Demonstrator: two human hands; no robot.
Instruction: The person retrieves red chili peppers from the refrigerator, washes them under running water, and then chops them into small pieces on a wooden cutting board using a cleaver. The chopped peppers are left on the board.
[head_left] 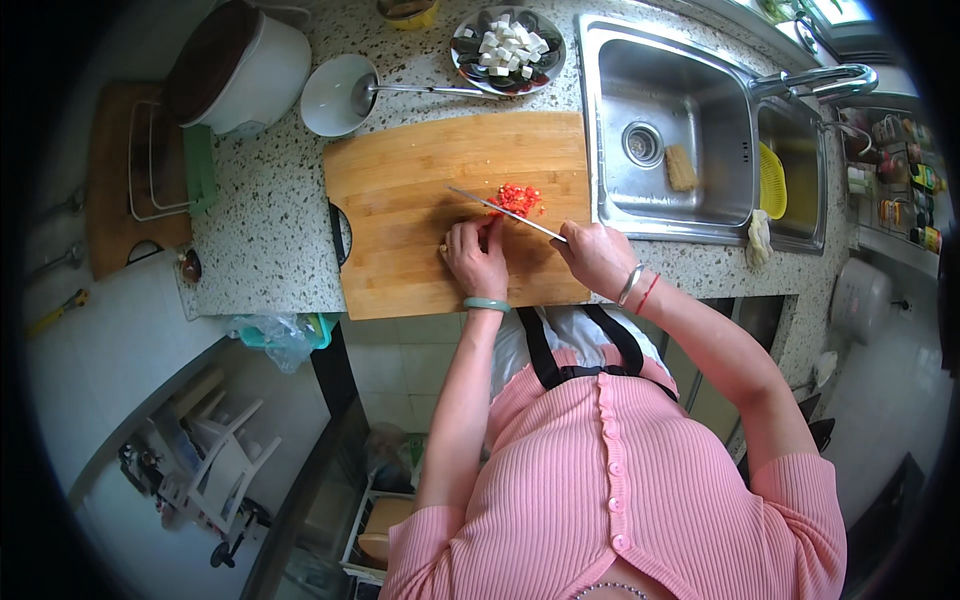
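Note:
My right hand [598, 258] is closed round the handle of a kitchen knife [508, 213], its blade pointing to the far left across a wooden cutting board [400, 180]. Beyond the blade lies a small heap of chopped red chili [516, 198], with a few bits scattered around it. My left hand [475, 258] rests on the board on the near side of the blade, fingers bent and drawn together. What those fingers hold, if anything, is hidden. A tiny pale thing shows beside them.
Behind the board are a white bowl [325, 95], a metal ladle [430, 90] and a plate of white cubes and dark slices [510, 85]. A steel sink [660, 110] holds a brown sponge [681, 167] and yellow basket [771, 182]. A white cooker [250, 65] stands far left.

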